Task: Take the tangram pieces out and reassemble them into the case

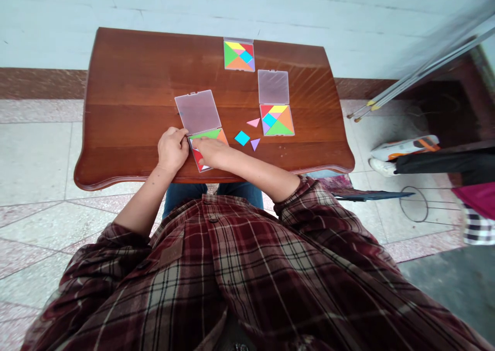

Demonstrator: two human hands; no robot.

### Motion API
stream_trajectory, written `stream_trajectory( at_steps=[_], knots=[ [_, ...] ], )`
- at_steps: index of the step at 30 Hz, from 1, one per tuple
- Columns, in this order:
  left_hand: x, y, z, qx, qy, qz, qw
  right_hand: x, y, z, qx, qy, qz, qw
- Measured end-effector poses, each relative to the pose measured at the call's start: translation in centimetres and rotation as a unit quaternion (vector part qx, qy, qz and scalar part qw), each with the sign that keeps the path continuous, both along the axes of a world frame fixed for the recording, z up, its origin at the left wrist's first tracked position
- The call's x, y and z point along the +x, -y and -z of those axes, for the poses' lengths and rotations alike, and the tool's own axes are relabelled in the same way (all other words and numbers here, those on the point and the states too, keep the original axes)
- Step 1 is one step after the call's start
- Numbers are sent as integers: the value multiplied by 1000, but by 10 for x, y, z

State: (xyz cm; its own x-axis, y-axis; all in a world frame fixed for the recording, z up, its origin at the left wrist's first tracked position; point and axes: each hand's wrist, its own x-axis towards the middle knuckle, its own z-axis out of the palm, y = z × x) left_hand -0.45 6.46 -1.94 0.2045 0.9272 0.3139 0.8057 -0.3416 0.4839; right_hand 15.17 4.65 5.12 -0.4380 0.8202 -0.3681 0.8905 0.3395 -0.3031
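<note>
An open plastic tangram case (pixel 198 113) lies tilted at the table's near edge, its clear lid folded back. Green, orange and red pieces show in its tray. My left hand (pixel 172 149) is closed at the tray's left side, with the fingertips on the rim by the hinge. Over the tray reaches my right hand (pixel 212 152), fingers bent down onto the pieces; whatever is under them is hidden. Just right of this case lie a loose blue square (pixel 242 137), a pink triangle (pixel 253 122) and a purple triangle (pixel 255 144).
A second open tangram case (pixel 277 120) with coloured pieces lies to the right. Another filled case (pixel 238 55) lies at the table's back edge. The brown wooden table (pixel 131 98) stands against a wall. At the far right are a person's leg (pixel 433 161) and crutch-like metal poles (pixel 410 82).
</note>
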Motion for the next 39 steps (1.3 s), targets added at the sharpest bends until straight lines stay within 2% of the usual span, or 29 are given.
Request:
stream_trajectory(
  at_steps=[5, 11, 18, 23, 28, 34, 39],
  knots=[
    [-1, 0, 2, 11, 4, -1, 1000, 4, 3, -2, 0, 3, -57, 998],
    [-1, 0, 0, -10, 12, 2, 1000, 7, 6, -4, 20, 15, -84, 996],
    [0, 1, -2, -9, 2, 1, 1000, 15, -8, -5, 40, 21, -134, 990],
    [0, 1, -2, 4, 2, 0, 1000, 20, -11, -1, 67, 11, -119, 991],
    [-1, 2, -3, 1, 5, -2, 1000, 19, -11, 0, 47, 1, -95, 994],
    [0, 2, -4, -15, 6, -1, 1000, 8, -6, 5, 47, -9, -15, 999],
    [0, 1, -2, -5, 2, -4, 1000, 1, -1, 7, 47, -7, 20, 999]
  ],
)
